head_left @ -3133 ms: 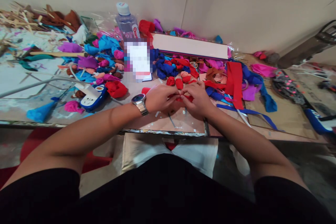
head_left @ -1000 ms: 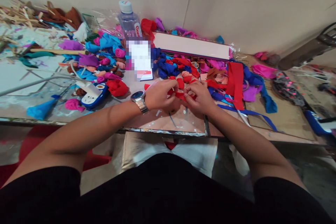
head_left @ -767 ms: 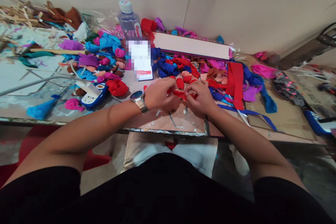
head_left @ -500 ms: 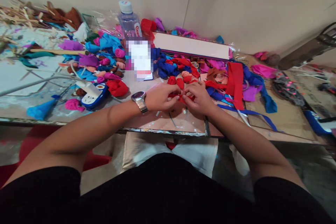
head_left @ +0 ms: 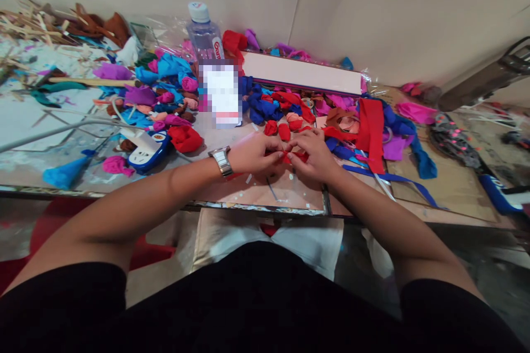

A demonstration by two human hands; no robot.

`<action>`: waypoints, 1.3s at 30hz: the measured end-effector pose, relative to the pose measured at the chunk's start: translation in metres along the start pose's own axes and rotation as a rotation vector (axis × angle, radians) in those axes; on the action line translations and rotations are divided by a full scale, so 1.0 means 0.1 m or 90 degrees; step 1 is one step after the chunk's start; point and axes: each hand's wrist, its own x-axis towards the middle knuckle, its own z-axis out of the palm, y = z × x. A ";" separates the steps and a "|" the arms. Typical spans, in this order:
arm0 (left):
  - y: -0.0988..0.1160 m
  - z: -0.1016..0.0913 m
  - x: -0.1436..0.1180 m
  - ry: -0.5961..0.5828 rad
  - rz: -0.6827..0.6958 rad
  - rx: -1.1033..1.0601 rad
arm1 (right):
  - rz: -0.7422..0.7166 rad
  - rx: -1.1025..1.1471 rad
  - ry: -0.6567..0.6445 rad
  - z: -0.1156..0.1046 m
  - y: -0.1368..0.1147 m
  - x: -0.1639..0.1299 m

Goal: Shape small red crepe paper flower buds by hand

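Note:
Over the front of the table, my left hand [head_left: 255, 154] pinches a small strip of red crepe paper [head_left: 286, 158] between thumb and fingers. My right hand [head_left: 313, 155] meets it from the other side, its thumb and fingertips closed on the same paper. Much of the strip is hidden behind my fingers. Just beyond my hands lie small red paper rolls [head_left: 284, 132] and a pale pink one [head_left: 294, 120]. A wide red paper strip [head_left: 371, 135] hangs over the pile to the right of my right hand.
A plastic bottle [head_left: 203, 36] stands at the back beside a phone [head_left: 222, 94] with a blurred screen. Colourful paper pieces surround a long pale board [head_left: 302, 73]. On the left sit a blue-and-white power strip [head_left: 149, 151], pliers [head_left: 45, 94] and a grey cable [head_left: 49, 133].
My left wrist has rolled, so the watch shows its band more than its face. The red paper between my fingertips has shifted slightly. Both hands stay in nearly the same place.

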 end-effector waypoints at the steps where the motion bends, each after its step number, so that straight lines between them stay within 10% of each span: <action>1: 0.00 0.00 0.00 0.001 -0.001 -0.002 | -0.004 -0.002 0.001 0.00 0.00 0.00; 26: -0.11 -0.02 0.06 -0.075 -0.124 -0.317 | -0.110 -0.002 0.075 -0.01 -0.01 0.01; 39: -0.15 0.02 0.05 -0.048 -0.103 -0.290 | -0.015 -0.043 0.017 -0.01 -0.05 0.00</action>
